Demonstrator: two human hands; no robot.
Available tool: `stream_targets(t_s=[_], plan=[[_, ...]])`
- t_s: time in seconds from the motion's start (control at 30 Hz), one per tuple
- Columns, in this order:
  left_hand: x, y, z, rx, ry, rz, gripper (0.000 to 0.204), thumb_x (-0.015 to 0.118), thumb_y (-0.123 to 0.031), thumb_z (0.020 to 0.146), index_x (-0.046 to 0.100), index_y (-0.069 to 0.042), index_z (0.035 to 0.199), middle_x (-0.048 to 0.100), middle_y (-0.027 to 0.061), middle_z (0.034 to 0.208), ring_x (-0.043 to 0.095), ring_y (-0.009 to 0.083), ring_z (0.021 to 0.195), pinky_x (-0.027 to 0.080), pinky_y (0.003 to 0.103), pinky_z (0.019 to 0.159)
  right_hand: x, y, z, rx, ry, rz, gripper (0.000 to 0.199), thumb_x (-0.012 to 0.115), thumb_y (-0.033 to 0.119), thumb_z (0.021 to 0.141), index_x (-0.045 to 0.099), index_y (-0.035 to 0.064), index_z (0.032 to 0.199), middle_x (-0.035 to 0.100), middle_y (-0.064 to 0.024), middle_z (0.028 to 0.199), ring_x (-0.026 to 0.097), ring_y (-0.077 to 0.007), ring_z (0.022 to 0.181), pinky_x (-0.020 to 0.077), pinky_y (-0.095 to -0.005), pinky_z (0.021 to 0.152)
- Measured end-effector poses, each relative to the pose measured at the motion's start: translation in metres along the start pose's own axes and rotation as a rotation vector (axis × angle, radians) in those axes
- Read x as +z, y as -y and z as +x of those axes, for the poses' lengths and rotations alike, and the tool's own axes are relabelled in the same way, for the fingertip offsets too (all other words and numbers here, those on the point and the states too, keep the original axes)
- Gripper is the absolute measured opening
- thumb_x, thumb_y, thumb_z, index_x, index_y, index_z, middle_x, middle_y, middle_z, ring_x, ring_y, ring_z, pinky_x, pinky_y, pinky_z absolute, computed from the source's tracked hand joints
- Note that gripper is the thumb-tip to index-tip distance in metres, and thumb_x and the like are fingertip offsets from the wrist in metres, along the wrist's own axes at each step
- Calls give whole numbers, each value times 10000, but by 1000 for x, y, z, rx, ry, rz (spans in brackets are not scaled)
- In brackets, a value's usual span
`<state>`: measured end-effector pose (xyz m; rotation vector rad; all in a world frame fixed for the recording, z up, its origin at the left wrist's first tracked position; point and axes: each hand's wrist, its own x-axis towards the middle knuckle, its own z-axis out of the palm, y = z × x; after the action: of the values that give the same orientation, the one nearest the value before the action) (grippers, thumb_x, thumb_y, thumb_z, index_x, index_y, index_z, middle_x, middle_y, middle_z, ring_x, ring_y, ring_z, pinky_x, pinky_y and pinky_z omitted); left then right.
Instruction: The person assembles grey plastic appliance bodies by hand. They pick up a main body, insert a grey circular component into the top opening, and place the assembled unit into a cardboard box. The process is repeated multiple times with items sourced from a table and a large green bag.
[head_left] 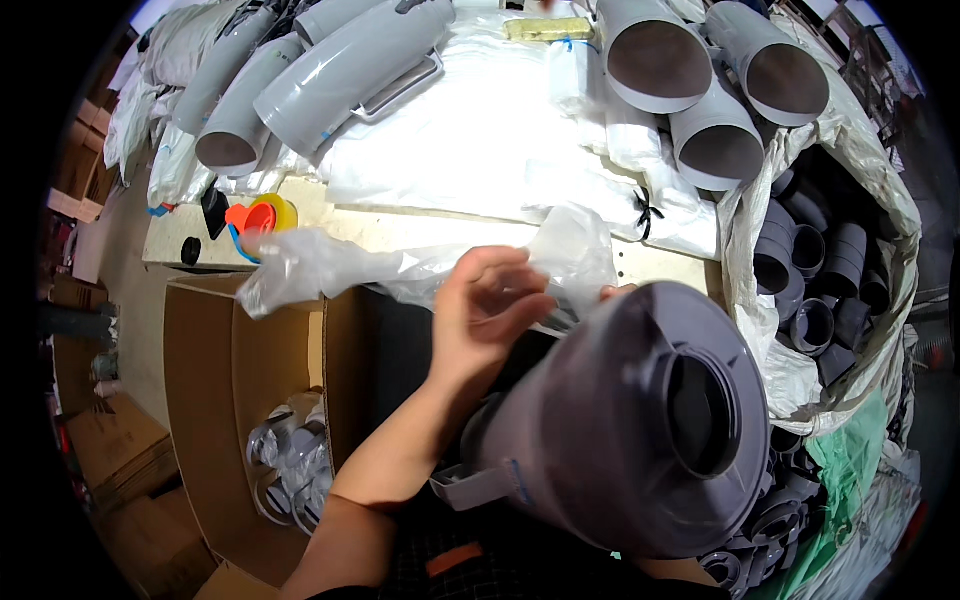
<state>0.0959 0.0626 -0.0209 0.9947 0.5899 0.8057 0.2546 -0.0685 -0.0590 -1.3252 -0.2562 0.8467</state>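
White sheeting (430, 140) drapes the table (365, 224) behind parted left fingers (488, 258); what right fingers (613, 291) grasp, I cannot tell.

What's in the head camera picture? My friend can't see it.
A big gray plastic container mostly hides the person's right hand; the left hand, loosely curled, is near a clear plastic bag. Gray tubes lie beyond, and an open cardboard box sits at left.

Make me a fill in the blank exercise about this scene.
The open cardboard box stands to the person's ____.
The large dark grey vessel hides most of the ____ hand.
In the upper right, ____ light grey tubes show their open ends.
The left hand is near a clear bag made of ____.

Missing words: left; right; three; plastic.
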Motion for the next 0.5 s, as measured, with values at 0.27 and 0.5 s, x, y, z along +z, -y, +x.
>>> stream_targets(t_s=[0.27, 0.5], plan=[[-4, 28, 2, -206, -70, -90, 292, 803, 20, 837, 620, -22, 1060, 689, 58, 917, 667, 139, 869, 561, 288, 835, -23, -23, -21, -138, 123, 40, 228, 708, 142, 963, 576, 12, 1097, 590, -60, 967, 493, -106, 825, 395, -264, 728], [-13, 35, -1, -135, 70, -281, 231, 791, 48, 815, 625, -79, 912, 668, 20, 871, 633, 109, 794, 519, 251, 777, -1, -22, 13, -199, 116, -2, 315, 698, 136, 962, 526, 4, 1190, 562, -93, 1086, 483, -143, 952, 385, -295, 825]])
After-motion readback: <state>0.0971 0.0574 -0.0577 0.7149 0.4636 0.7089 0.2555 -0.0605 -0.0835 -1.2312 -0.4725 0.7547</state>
